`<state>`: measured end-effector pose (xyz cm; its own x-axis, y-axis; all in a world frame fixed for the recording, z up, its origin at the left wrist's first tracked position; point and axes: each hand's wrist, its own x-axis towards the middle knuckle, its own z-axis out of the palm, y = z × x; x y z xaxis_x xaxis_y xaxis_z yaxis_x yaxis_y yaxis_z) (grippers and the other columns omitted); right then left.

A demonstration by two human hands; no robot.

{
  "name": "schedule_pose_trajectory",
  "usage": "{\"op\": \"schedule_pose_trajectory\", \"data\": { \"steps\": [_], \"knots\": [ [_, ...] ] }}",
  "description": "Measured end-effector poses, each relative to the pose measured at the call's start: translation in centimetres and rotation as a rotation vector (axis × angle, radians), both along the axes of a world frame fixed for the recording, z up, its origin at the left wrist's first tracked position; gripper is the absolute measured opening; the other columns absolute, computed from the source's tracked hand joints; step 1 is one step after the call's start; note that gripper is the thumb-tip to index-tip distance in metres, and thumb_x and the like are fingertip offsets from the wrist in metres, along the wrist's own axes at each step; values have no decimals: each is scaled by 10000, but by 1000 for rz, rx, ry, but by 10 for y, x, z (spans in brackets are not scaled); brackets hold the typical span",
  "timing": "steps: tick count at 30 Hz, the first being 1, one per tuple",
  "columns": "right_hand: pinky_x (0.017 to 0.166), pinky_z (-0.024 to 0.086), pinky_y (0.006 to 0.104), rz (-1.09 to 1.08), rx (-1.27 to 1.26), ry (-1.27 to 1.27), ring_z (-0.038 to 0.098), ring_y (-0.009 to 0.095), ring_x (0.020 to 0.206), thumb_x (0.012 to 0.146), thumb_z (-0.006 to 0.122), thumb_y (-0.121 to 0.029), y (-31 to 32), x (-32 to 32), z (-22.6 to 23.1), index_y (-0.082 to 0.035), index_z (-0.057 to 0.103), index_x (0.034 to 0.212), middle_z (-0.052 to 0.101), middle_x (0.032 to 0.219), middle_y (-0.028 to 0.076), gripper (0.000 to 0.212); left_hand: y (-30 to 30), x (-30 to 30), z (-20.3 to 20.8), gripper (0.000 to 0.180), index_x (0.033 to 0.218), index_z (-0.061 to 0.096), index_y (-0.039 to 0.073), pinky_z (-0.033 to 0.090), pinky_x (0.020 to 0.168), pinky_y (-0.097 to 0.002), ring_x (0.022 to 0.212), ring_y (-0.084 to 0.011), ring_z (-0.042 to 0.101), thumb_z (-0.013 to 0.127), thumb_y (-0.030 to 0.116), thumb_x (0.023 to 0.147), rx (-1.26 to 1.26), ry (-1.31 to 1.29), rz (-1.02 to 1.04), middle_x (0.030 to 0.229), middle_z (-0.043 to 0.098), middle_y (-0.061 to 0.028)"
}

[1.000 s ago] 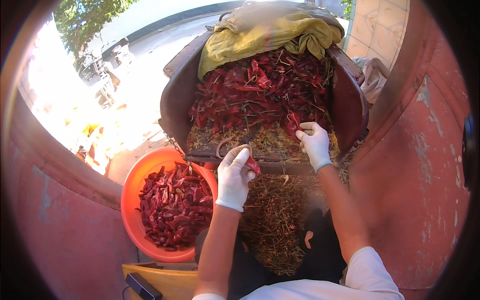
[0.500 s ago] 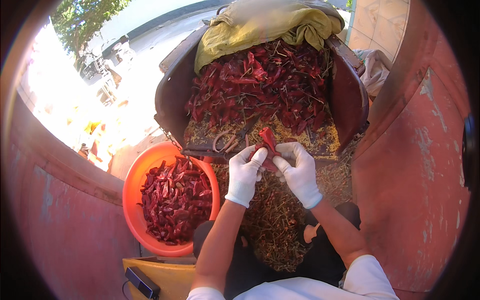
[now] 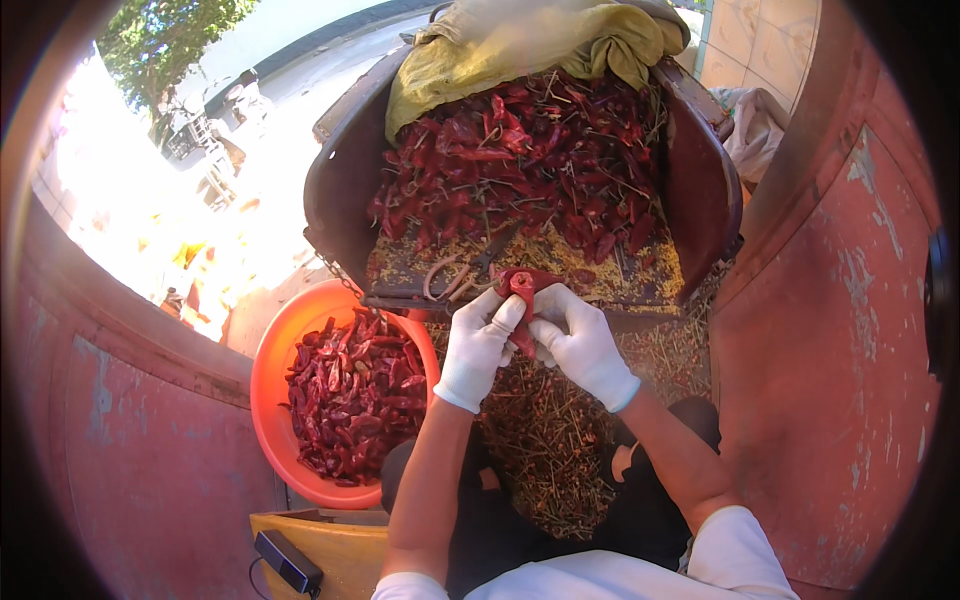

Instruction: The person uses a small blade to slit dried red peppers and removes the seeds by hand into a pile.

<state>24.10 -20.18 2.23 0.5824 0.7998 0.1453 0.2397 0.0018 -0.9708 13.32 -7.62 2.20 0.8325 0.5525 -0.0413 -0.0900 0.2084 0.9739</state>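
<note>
"What's in the fingers?"

"One dried red chili pepper [image 3: 522, 288], wrinkled and leathery, with a torn-looking, ragged upper end. It sits between both hands, just in front of the metal cart bed's [image 3: 345, 165] front lip."

"And around it?"

"A heap of glossy, crumpled chili pods [image 3: 520, 165] under a creased yellow cloth [image 3: 470, 70], with grainy pale seeds [image 3: 640, 270] scattered before it. On the left, a round, smooth orange basin [image 3: 273, 430] full of flattened pods; below, a tangle of brittle stems [image 3: 560, 430]."

"How are the hands posed?"

"Forearms rise and converge. The left hand [image 3: 477, 345], in a white knit glove, pinches the pod's left side, thumb up; the right hand [image 3: 582, 345], gloved alike, grips its right side with fingers curled. Both grips are narrow."
</note>
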Motion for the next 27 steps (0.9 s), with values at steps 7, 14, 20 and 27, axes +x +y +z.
{"op": "schedule_pose_trajectory", "data": {
  "steps": [7,14,20,27],
  "knots": [
    [658,513,490,-120,-103,-499,664,413,801,898,667,-145,-2,-3,-4,-90,582,1076,680,825,185,204,-8,6,-8,332,1034,652,-11,476,633,-259,704,-94,566,749,285,920,299,64,51,798,604,11],
    [709,567,366,-86,2,-492,713,281,805,862,694,-108,-15,8,12,-64,700,1034,716,937,135,177,0,7,-9,218,927,680,-23,473,680,-343,728,-232,603,732,187,899,596,94,248,804,609,-138],
    [723,586,326,-162,293,-713,712,264,821,789,789,-49,-9,12,12,-58,728,1046,714,955,105,264,1,5,-16,282,871,645,-27,463,657,-392,716,-336,581,742,237,872,920,151,163,790,572,-156],
    [641,571,292,-123,166,-507,701,225,735,868,744,-96,-12,19,0,-36,724,1001,718,921,97,148,-3,4,-12,286,851,633,-38,465,662,-374,723,-317,585,758,220,851,929,112,10,804,566,-152]
  ]
}}
